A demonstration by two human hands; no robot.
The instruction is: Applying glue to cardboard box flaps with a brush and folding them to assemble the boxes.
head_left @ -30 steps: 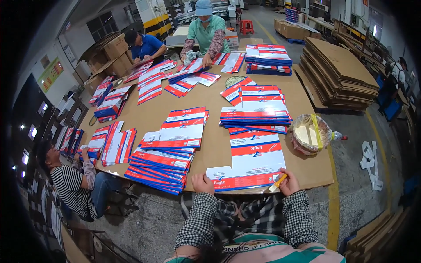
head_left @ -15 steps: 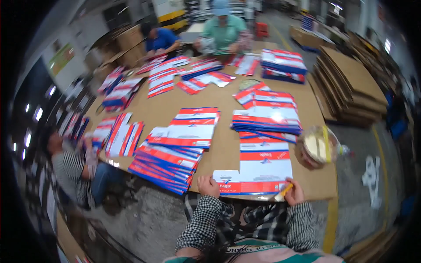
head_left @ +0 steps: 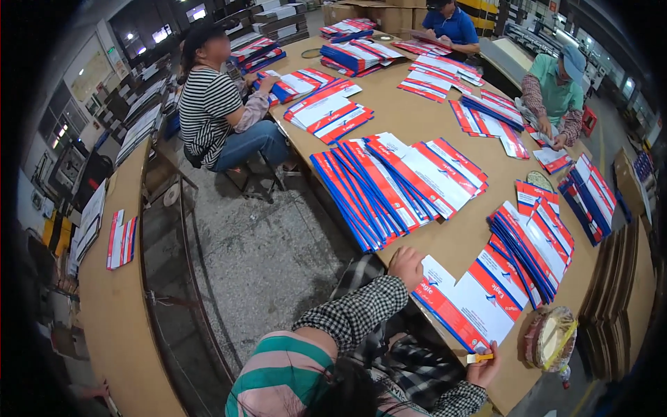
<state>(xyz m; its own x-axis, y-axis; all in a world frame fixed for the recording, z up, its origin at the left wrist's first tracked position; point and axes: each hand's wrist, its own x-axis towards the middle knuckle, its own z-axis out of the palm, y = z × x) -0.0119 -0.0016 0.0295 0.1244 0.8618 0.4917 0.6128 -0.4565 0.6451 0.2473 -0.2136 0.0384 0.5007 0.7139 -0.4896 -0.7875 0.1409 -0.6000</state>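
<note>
Gripping a yellow-handled tool [head_left: 479,358], the right hand [head_left: 485,368] is at the sheet's [head_left: 479,302] six o'clock. The left hand [head_left: 406,267] curls at ten o'clock, hold unclear.

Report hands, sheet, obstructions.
Left hand at left end of printed sheet; right hand holding yellow-handled brush. Sheet flat, near part mostly uncovered; stack at far end.

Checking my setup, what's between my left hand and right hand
The head view shows a printed sheet between your left hand and right hand.
</note>
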